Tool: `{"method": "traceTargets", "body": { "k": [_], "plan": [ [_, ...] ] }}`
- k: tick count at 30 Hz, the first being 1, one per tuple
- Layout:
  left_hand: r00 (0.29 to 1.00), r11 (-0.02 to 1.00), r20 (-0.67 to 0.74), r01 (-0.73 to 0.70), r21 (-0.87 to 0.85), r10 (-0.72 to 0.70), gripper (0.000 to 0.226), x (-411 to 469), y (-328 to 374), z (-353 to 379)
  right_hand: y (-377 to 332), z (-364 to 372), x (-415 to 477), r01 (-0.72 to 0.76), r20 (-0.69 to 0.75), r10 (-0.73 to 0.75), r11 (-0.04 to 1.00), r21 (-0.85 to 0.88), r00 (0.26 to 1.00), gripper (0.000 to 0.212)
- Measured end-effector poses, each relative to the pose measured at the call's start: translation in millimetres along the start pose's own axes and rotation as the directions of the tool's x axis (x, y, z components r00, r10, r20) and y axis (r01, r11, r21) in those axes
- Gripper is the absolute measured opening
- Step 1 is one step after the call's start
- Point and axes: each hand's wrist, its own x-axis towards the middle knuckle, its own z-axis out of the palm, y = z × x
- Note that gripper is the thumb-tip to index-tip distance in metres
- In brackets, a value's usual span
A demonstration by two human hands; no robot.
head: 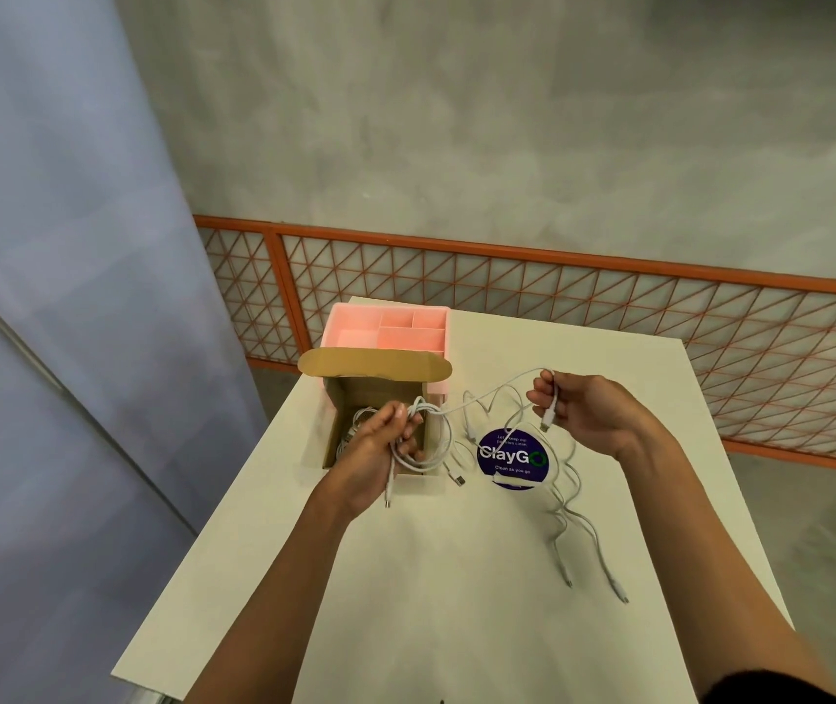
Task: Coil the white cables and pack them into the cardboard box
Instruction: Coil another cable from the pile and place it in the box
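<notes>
The white cable [428, 409] looks light and floppy; left grip [385, 442] clasps its loops over the cardboard box [375, 365], right grip [583, 414] pinches it near the plug [545, 425].

a round purple sticker [512, 457] on the white table [436, 576] reads "claygo" and "clean as you go"

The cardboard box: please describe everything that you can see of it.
The cardboard box is brown and open, its round-cornered lid flap standing up at the far side. It sits on the white table, before a pink organizer. A white cable lies inside. The left hand holds a cable coil over its near edge.
</notes>
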Motion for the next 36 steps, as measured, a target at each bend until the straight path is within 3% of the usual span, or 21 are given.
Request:
{"method": "traceTargets", "body": {
  "k": [5,8,10,16,18,20,23,25,28,30,32,34,36],
  "plan": [
    [0.999,0.999,-0.017,0.049,0.007,-0.049,0.021,0.4,-1.0,4.2,-2.3,9.3,-5.2,0.027,0.077,-0.045,0.975,0.221,0.996,0.027],
    [0.992,0.996,-0.089,0.094,-0.003,-0.094,0.039,6.3,0.9,12.0,-2.7,21.2,-6.0,0.042,0.145,-0.085,0.96,0.278,0.986,0.027],
    [0.989,0.99,-0.111,0.107,0.091,-0.097,0.046,8.8,2.8,15.6,-3.0,28.6,-6.2,0.043,0.159,-0.097,0.949,0.312,0.982,0.03],
    [0.985,0.988,-0.139,0.114,0.108,-0.099,0.041,7.1,3.9,18.4,-6.3,37.2,-6.3,0.095,0.122,-0.131,0.96,0.264,0.984,0.031],
    [0.985,0.986,-0.143,0.114,0.12,-0.096,0.036,6.4,2.5,18.2,-7.1,38.1,-6.2,0.107,0.124,-0.126,0.982,0.153,0.984,0.029],
    [0.983,0.983,-0.163,0.108,0.146,-0.084,0.029,6.4,3.0,18.4,-6.3,37.8,-4.8,0.148,0.108,-0.138,0.984,-0.095,0.985,0.025],
    [0.979,0.983,-0.186,0.11,0.144,-0.083,0.017,9.2,3.4,16.1,-2.4,36.6,-4.2,0.186,0.055,-0.181,0.877,-0.442,0.982,0.04],
    [0.98,0.985,-0.179,0.108,0.137,-0.082,0.016,10.4,3.1,14.3,-2.7,38.3,-6.5,0.195,0.062,-0.203,0.744,-0.639,0.977,0.042],
    [0.977,0.966,-0.205,0.108,0.235,-0.059,0.021,10.7,3.1,14.5,-3.9,44.4,-9.5,0.207,0.167,-0.134,0.396,-0.895,0.977,0.035],
    [0.975,0.929,-0.223,0.093,0.358,-0.011,0.023,9.8,4.1,17.2,-2.4,46.6,-8.2,0.214,0.21,-0.043,0.258,-0.942,0.977,0.026],
    [0.978,0.887,-0.206,0.058,0.458,0.043,0.025,7.7,3.9,20.4,-2.4,48.2,-7.8,0.225,0.234,0.021,0.213,-0.951,0.972,0.019],
    [0.98,0.869,-0.186,0.034,0.494,0.067,0.029,5.5,3.1,20.4,-6.6,49.6,-9.5,0.257,0.271,0.025,0.243,-0.935,0.962,0.009],
    [0.985,0.869,-0.157,0.015,0.495,0.072,0.029,2.4,4.4,17.5,-13.6,49.7,-11.1,0.297,0.307,-0.021,0.317,-0.901,0.951,0.012]
  ]
}}
